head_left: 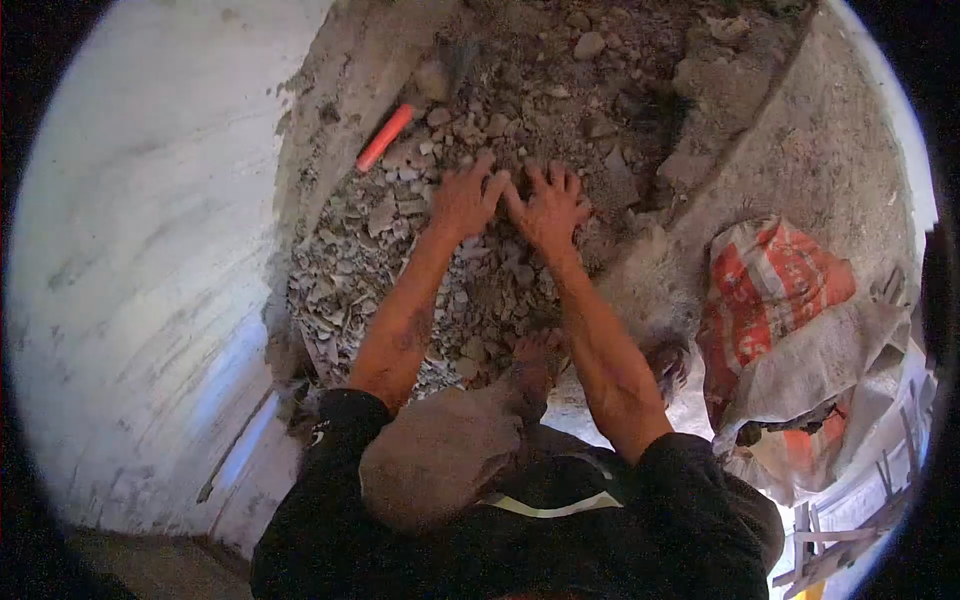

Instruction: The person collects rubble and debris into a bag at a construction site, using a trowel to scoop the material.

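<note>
Both my arms reach forward over a heap of rubble [385, 235] made of small stones, broken chips and loose dirt. My left hand [466, 203] rests on the rubble, palm down, with its fingers spread. Beside it my right hand [550, 205] lies palm down on the debris, fingers apart. The thumbs of the two hands are close together, nearly touching. Neither hand holds anything that shows. A red-orange stick-like object [384, 138] lies at a slant on the dirt, up and left of my left hand.
A whitish wall [150, 230] stands at the left. On the right are a red and white woven sack [770, 290] and a crumpled pale sack [815, 375]. My bare foot [535, 360] is on the rubble. Wooden pieces [850, 535] show at the lower right.
</note>
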The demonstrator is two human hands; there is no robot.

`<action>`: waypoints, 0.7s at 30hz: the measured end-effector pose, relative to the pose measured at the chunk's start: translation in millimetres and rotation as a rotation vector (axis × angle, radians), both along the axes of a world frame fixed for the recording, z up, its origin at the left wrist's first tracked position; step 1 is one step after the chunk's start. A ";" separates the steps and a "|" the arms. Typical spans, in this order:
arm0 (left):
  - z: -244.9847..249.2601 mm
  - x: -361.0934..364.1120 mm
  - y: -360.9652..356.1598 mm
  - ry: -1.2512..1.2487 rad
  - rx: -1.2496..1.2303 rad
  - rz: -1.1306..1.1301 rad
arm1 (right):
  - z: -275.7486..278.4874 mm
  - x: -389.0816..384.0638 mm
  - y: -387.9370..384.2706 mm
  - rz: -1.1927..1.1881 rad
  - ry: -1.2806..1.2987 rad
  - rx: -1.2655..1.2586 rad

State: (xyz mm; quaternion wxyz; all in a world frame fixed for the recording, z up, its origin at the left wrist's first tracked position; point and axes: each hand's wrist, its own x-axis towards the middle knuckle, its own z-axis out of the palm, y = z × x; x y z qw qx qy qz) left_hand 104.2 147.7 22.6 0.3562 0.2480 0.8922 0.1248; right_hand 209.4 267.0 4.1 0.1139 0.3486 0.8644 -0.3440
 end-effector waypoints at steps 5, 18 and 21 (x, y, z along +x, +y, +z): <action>8.4 7.3 1.0 -0.107 -0.073 0.031 | 9.2 6.7 -0.9 -0.024 -0.034 -0.066; -0.7 2.0 8.8 -0.228 0.031 0.142 | 24.6 -2.5 -20.5 -0.321 -0.095 -0.105; -13.4 8.6 -10.6 -0.344 0.045 0.170 | 15.6 -2.2 -20.5 -0.268 -0.073 -0.178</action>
